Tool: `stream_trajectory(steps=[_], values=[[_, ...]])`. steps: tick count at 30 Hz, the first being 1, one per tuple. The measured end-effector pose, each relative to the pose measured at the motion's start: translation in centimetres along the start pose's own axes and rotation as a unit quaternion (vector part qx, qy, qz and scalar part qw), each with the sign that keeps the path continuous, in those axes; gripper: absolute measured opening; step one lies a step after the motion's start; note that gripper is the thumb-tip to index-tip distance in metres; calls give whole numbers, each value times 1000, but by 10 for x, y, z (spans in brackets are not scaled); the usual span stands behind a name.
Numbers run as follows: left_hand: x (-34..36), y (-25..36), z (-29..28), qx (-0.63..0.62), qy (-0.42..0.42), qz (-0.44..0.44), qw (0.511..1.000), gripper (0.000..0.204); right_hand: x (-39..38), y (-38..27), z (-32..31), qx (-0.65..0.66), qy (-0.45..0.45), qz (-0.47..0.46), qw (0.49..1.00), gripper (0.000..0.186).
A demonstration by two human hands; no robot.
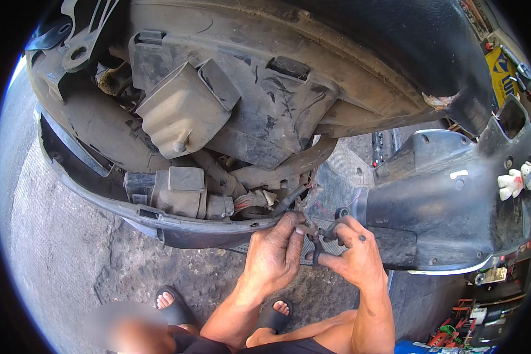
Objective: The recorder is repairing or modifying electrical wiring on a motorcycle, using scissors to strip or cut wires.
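My right hand (358, 251) is closed around the dark looped handles of a pair of scissors (317, 252), whose blades point toward my left hand. My left hand (275, 248) pinches with thumb and fingertips right beside the blades; what lies in the pinch is too small and dark to make out. Both hands are at the near edge of an opened, dusty scooter body (218, 224). Thin red wires (320, 203) trail just beyond my fingertips. Left of them, a wire bundle with a connector (251, 202) runs from a dark boxy unit (186, 192).
A grey ribbed cover (186, 112) juts up from the scooter's underside. To the right stands the dark front panel (430, 200) with a small white plush toy (511, 184) on it. Red and green tools (448, 333) lie at the lower right. My sandalled feet rest on rough ground (130, 265).
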State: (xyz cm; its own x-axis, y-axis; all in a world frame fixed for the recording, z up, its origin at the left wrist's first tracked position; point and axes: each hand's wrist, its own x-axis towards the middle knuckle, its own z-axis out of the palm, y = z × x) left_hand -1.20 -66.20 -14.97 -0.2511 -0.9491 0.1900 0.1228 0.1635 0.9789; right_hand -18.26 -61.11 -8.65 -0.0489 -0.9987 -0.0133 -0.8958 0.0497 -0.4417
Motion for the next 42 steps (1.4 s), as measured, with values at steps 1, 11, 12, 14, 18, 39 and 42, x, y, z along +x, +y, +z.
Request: stream_trajectory(steps=[1,11,12,14,18,39,42], values=[[1,1,0,-1,-1,-1,1000,12,2,-1,2,-1,9,-2,1000,44],[5,4,-3,15,-24,16,999,12,6,4,-1,-2,-18,-19,1000,55],[4,4,-3,19,-18,23,999,11,6,3,-1,-3,-18,-20,1000,55],[4,-2,-2,21,-19,33,999,11,7,1,-2,0,-32,-3,999,55],[4,0,-1,24,-34,25,999,12,6,2,-2,-14,-6,-19,1000,52],[10,5,-16,-2,-137,-8,991,20,5,-7,-8,109,-110,43,987,50],[10,6,-14,-8,-112,8,994,21,3,-5,-6,113,-110,55,986,49]])
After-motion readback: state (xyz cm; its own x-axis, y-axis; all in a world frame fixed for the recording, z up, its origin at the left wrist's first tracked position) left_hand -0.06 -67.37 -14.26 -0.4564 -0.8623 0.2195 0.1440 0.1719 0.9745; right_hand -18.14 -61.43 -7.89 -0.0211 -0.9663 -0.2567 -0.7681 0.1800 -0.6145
